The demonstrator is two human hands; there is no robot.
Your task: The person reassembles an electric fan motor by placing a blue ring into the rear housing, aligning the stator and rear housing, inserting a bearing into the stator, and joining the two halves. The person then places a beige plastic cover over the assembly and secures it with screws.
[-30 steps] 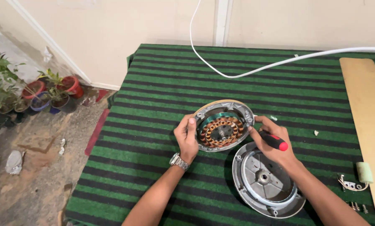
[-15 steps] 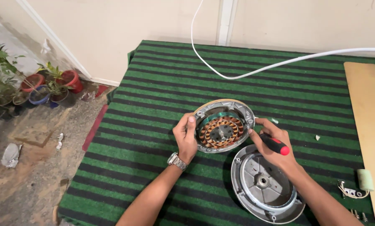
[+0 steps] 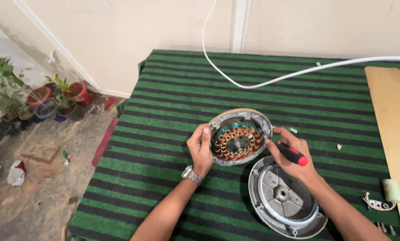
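The motor [image 3: 239, 137], judged heavy and rigid with fragile copper windings, is held tilted between the hands by its rim: left hand [image 3: 200, 149] gripping, right hand [image 3: 291, 154] closed on a screwdriver [image 3: 292, 155].

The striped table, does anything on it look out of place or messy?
A few things. The motor housing is held tilted up on its edge by the left hand, not lying flat like the grey cover. Small white scraps dot the green striped cloth, and loose screws lie near its right edge.
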